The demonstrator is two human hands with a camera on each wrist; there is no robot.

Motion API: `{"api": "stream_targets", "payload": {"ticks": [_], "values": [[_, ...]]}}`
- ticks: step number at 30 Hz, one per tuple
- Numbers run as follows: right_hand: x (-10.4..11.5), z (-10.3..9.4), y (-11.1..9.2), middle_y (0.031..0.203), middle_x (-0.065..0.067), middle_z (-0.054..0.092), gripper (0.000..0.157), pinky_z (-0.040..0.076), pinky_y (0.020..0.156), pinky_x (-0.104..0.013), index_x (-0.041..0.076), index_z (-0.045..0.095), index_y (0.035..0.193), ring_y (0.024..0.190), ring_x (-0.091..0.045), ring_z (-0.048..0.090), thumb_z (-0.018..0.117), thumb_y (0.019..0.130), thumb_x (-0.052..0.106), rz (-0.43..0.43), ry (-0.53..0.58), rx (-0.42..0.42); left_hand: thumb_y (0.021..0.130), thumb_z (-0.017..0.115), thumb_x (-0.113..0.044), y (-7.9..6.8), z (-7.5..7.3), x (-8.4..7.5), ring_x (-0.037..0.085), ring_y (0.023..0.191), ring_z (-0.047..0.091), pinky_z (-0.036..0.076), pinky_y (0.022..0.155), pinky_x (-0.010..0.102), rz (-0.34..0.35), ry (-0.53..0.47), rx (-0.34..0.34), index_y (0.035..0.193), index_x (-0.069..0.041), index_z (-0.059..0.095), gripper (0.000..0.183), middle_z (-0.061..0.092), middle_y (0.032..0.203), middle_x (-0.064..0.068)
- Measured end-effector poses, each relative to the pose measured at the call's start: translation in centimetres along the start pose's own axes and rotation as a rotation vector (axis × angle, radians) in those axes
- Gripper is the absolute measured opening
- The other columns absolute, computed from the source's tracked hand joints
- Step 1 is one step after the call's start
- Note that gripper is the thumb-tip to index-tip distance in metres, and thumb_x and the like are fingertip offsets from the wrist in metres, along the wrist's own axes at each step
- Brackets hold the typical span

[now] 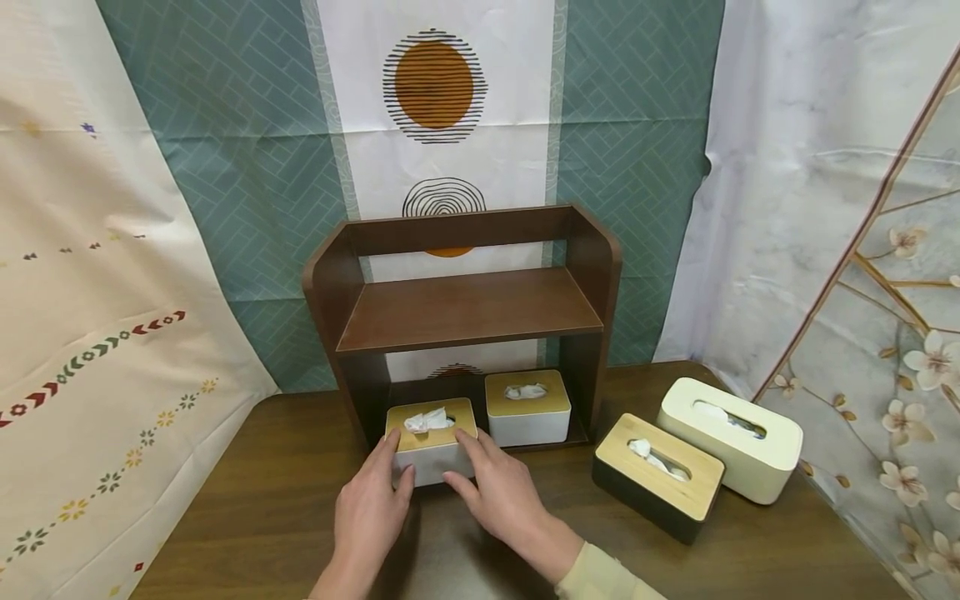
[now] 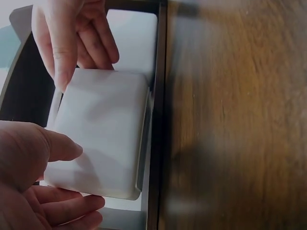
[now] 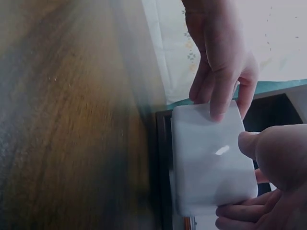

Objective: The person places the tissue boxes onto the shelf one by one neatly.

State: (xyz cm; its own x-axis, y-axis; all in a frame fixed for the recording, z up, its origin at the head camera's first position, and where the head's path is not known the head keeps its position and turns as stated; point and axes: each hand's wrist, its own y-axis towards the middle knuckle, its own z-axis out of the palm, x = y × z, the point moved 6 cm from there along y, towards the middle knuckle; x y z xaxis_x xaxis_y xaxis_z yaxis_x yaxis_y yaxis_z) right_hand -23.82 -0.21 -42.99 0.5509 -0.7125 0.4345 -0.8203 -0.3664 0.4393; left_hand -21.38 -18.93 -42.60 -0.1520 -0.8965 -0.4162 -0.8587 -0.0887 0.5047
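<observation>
A white tissue box with a wooden lid and a tissue poking out sits at the left front of the brown shelf's lower level. My left hand grips its left end, thumb on the front face. At the opposite end my right hand holds it likewise, fingers along the side and thumb on the front. Both wrist views show the box's smooth white front between the two hands. To its right in the shelf stands a similar white tissue box.
On the wooden table, right of the shelf, lie a black tissue box with a wooden lid and a cream tissue box, side by side. Patterned cloths hang behind and at both sides.
</observation>
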Motion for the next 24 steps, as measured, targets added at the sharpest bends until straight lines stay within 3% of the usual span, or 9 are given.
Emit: {"api": "stream_targets", "payload": {"ticks": [14,24], "values": [[-0.6,0.7,1.1,0.15,-0.031,0.061,0.061,0.06,0.096,-0.062,0.006,0.058,0.158,0.124,-0.043,0.071,0.076,0.108,0.036,0.016,-0.001,0.028,0.097,0.086,-0.013,1.1,1.0,0.7,0.053,0.118,0.072,0.059,0.09,0.07,0.003,-0.016,0.035,0.154,0.001,0.059,0.064,0.061,0.152,0.032],[-0.9,0.7,2.0,0.153,-0.032,0.058,0.062,0.06,0.093,-0.065,0.008,0.056,0.161,0.13,-0.046,0.067,0.076,0.108,0.033,0.028,0.014,0.057,0.098,0.084,-0.013,2.0,2.0,1.3,0.052,0.125,0.069,0.058,0.094,0.069,-0.006,-0.04,0.083,0.157,0.002,0.054,0.068,0.059,0.154,0.031]]}}
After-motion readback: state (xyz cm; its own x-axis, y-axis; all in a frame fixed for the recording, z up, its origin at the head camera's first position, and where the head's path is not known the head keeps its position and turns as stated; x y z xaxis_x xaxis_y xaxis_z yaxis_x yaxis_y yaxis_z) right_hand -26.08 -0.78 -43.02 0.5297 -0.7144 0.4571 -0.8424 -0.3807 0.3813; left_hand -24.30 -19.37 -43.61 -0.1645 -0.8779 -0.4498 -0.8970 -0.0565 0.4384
